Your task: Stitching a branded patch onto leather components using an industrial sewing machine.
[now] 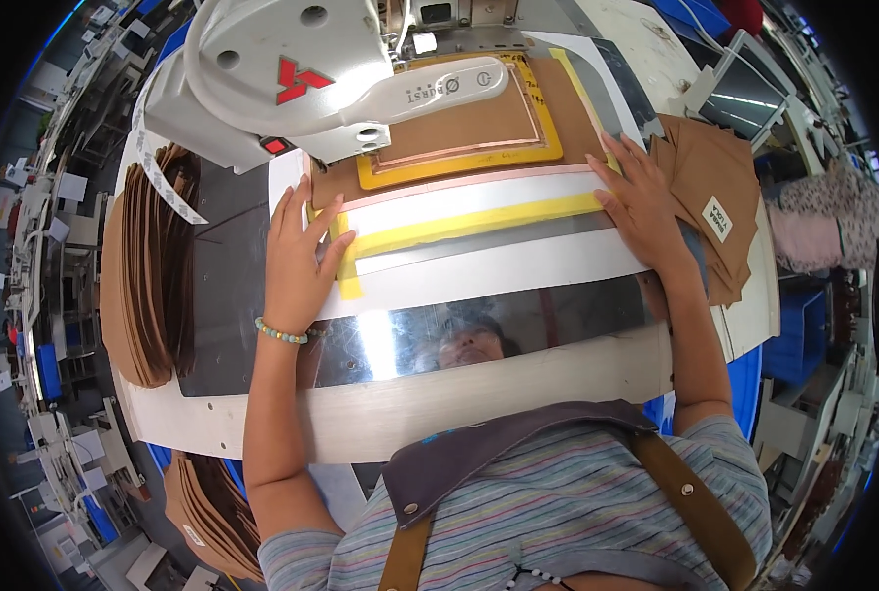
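A stack of brown pieces stands on edge at the far left of the surface, beside the grey-white machine head. Next to it, the person's left hand lies palm down with fingers spread, gripping nothing, its fingertips at the near left corner of a brown panel. At centre, the panel lies flat beneath a yellow frame with a copper-coloured inner edge, its near side running along a pink strip on a white sheet marked with yellow tape. To the right, the right hand is likewise open and empty, its spread fingers resting around the panel's near right corner. Beyond it, more brown pieces lie fanned in a pile, a white label on one.

The panel appears to be set in position, squared to the strips; whether the machine has worked it yet cannot be told. Pieces at both sides suggest a batch partway through, though which pile is finished is unclear.
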`<act>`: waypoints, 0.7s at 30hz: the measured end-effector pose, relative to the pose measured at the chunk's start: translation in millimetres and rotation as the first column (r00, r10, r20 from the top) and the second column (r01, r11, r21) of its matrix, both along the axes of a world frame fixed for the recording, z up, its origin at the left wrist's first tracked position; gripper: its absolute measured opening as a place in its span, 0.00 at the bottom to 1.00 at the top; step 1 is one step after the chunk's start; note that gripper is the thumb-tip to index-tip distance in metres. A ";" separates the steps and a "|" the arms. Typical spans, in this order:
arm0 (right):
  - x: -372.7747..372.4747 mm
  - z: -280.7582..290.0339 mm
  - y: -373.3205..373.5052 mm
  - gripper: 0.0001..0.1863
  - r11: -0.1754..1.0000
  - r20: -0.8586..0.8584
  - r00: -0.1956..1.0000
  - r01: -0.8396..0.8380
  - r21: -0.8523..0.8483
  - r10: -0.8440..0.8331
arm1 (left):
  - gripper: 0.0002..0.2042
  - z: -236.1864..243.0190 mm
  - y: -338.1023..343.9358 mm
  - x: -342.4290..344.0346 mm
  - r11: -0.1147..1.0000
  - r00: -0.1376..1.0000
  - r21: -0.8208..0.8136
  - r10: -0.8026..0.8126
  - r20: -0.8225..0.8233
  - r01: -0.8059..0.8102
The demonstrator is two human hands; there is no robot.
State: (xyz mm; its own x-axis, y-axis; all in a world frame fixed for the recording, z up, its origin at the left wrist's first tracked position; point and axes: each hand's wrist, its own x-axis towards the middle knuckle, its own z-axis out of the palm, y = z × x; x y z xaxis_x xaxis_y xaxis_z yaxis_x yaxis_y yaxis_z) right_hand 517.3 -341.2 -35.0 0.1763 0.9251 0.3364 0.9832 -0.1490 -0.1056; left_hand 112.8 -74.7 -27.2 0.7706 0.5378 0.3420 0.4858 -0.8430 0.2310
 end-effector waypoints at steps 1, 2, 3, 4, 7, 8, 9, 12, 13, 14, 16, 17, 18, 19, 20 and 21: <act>0.1 0.8 -1.4 0.25 1.000 0.005 1.000 0.017 -0.003 -0.017 | 0.22 -0.3 0.9 2.1 1.000 1.000 -0.005 -0.003 0.002 0.003; -0.4 1.6 -2.2 0.25 1.000 0.008 1.000 0.009 -0.006 -0.009 | 0.22 -0.4 1.3 2.8 1.000 1.000 -0.010 -0.007 0.005 0.007; -1.4 2.1 -1.8 0.25 1.000 0.011 1.000 0.002 -0.010 -0.002 | 0.22 0.3 1.1 0.2 1.000 1.000 -0.014 -0.026 0.012 0.026; 0.5 -0.7 -2.3 0.25 0.999 0.020 0.999 0.041 -0.014 -0.040 | 0.22 1.8 1.9 1.8 0.999 1.000 -0.014 -0.030 0.006 0.030; 9.8 -15.3 -4.1 0.27 0.999 0.052 0.998 -0.023 0.026 0.022 | 0.22 -5.9 7.7 4.6 0.997 0.997 0.007 -0.074 0.012 0.074; 10.3 -16.8 -4.1 0.27 0.999 0.044 0.999 -0.024 0.029 0.023 | 0.22 -4.6 7.4 4.8 0.997 0.997 -0.012 -0.075 0.004 0.075; 11.3 -18.6 -4.9 0.27 0.998 0.028 0.999 -0.031 0.046 0.030 | 0.22 -2.5 6.4 4.4 0.997 0.997 -0.031 -0.071 -0.006 0.071; 8.8 -7.3 -4.4 0.26 0.996 0.057 0.998 -0.005 0.084 0.000 | 0.22 -1.1 3.4 1.5 0.994 0.995 -0.038 -0.103 -0.018 0.102; 12.4 -2.8 -6.4 0.25 0.991 0.113 0.994 -0.027 0.131 0.013 | 0.23 -1.0 3.1 0.8 0.996 0.996 -0.032 -0.085 -0.031 0.084; 27.5 5.0 -14.3 0.25 0.992 0.117 0.993 -0.010 0.127 -0.005 | 0.23 -1.6 3.1 1.9 0.998 0.997 -0.024 -0.060 -0.044 0.059; 64.3 32.6 -39.0 0.17 0.927 0.092 0.988 0.084 0.366 -0.126 | 0.23 -3.3 4.1 8.6 0.996 0.996 -0.047 -0.082 -0.028 0.081; 57.2 62.6 -47.5 0.15 0.909 0.067 0.963 0.223 0.351 -0.262 | 0.22 -2.1 2.2 3.4 0.996 0.997 -0.063 -0.066 -0.025 0.065; 52.2 86.0 -63.8 0.13 0.869 0.052 0.912 0.370 0.329 -0.408 | 0.22 -5.4 2.4 5.4 0.995 0.997 -0.070 -0.069 -0.023 0.067; 63.5 83.3 -82.6 0.12 0.831 -0.068 0.880 0.468 0.300 -0.471 | 0.22 -2.4 1.0 3.9 0.996 0.998 -0.062 -0.064 -0.028 0.063; 77.7 74.9 -100.0 0.11 0.786 -0.181 0.826 0.563 0.256 -0.534 | 0.22 -2.4 1.5 4.6 0.996 0.997 -0.057 -0.066 -0.031 0.064; 86.0 68.9 -113.1 0.11 0.783 -0.176 0.824 0.566 0.257 -0.538 | 0.22 -2.5 2.3 6.4 0.996 0.997 -0.058 -0.070 -0.027 0.069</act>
State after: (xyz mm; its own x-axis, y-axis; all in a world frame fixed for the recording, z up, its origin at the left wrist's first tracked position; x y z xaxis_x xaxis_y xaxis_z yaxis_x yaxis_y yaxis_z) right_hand 603.2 -454.3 33.9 0.6690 0.5252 0.5259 0.7263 -0.6125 -0.3121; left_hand 119.1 -72.4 -29.7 0.8160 0.5006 0.2892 0.4338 -0.8608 0.2660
